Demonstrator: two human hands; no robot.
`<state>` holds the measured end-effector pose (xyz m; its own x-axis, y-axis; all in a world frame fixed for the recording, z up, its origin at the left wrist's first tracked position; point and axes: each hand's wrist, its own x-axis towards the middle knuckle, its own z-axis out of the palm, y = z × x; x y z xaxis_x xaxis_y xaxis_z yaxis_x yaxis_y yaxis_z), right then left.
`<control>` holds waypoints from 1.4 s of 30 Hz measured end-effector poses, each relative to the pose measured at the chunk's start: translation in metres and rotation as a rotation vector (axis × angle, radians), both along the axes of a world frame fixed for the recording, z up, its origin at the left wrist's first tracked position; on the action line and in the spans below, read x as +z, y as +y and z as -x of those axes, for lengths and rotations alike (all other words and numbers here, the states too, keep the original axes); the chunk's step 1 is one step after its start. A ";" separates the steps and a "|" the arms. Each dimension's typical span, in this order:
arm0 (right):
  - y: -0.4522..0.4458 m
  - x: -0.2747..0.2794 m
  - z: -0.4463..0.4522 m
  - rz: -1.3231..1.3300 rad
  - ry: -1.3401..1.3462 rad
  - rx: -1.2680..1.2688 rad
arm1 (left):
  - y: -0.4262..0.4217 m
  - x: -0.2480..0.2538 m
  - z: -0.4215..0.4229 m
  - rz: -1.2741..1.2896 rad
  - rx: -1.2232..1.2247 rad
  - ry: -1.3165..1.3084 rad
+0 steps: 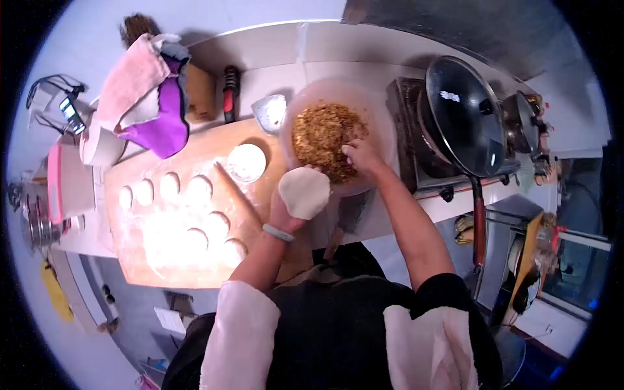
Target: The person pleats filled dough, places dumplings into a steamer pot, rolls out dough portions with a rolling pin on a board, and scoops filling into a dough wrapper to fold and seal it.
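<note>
A flat round dough wrapper (304,193) lies across my left hand (286,211), which holds it beside the near left rim of a large bowl (382,130). Brown chopped filling (325,133) fills the bottom of this bowl. At the filling's right side is my right hand (363,156), its fingers bent and pressed together at the surface; what they grip, if anything, is hidden. Left of my left hand, a rolling pin (239,195) rests on the floured wooden board (140,266), near a white bowl of flour (247,162) and several round dough pieces (199,189).
A lidded pan (465,114) sits on the stove (406,130) at right, its handle jutting toward the front edge. A metal scoop (270,112) lies behind the board. Pink and purple cloths (162,120) are at back left. A cleaver (351,211) lies below the large bowl.
</note>
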<state>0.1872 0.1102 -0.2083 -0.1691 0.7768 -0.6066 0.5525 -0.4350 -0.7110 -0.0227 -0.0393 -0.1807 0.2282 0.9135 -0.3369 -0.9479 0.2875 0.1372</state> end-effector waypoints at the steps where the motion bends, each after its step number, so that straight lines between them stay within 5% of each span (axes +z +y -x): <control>1: 0.004 -0.002 0.000 0.057 0.054 -0.024 | 0.004 -0.002 -0.002 -0.002 -0.002 0.041; 8: 0.022 0.001 -0.013 0.241 0.297 -0.121 | 0.005 0.003 -0.005 -0.094 -0.006 -0.241; 14: 0.009 0.018 -0.014 0.254 0.442 -0.223 | 0.014 0.033 -0.006 0.066 0.044 0.027; 18: 0.001 0.038 -0.019 0.222 0.522 -0.221 | 0.040 0.029 0.000 -0.042 0.096 0.102; 25: -0.015 0.062 -0.029 0.197 0.599 -0.294 | 0.090 0.011 0.011 -0.259 0.171 -0.131; 31: -0.023 0.097 -0.027 0.093 0.664 -0.275 | 0.126 0.028 -0.007 -0.055 0.222 -0.040; 34: -0.033 0.098 -0.018 -0.055 0.643 -0.270 | 0.141 0.048 -0.029 -0.015 0.187 0.070; 38: -0.050 0.086 0.002 -0.613 0.095 -0.089 | 0.148 0.064 -0.049 -0.004 0.221 0.106; 42: -0.063 0.078 0.011 -1.022 -0.062 0.071 | 0.160 0.062 -0.054 0.046 0.223 0.131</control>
<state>0.1762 0.0476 -0.1302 -0.2254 0.9167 0.3299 0.6020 0.3973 -0.6927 0.0309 0.1211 -0.1190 -0.0251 0.9194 -0.3925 -0.9635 0.0824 0.2547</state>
